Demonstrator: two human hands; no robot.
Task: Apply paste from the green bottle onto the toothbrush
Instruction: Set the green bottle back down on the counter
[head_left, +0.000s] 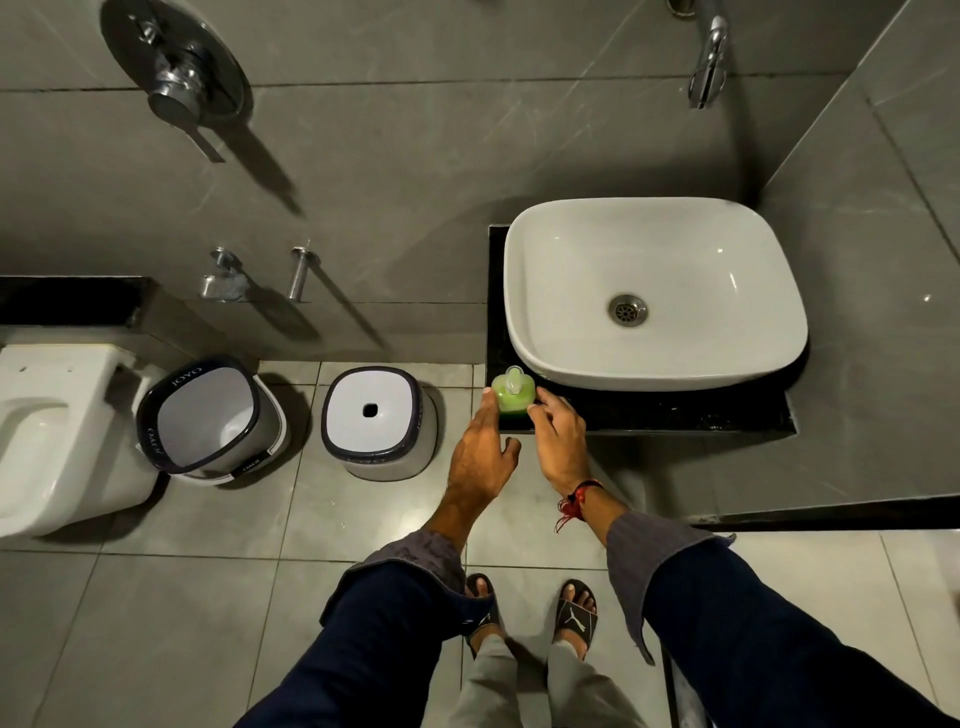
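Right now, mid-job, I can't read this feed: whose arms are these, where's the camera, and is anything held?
There is no machine here: a person wears one wide-angle camera on the head, looking down at their own arms and sandalled feet. The left hand and right hand reach either side of the green bottle, which stands on the dark counter at its front left corner, beside the white basin. Fingertips are at the bottle's sides, but no firm grip shows. No toothbrush is visible. On the floor to the left are a bucket, a stool and a toilet.
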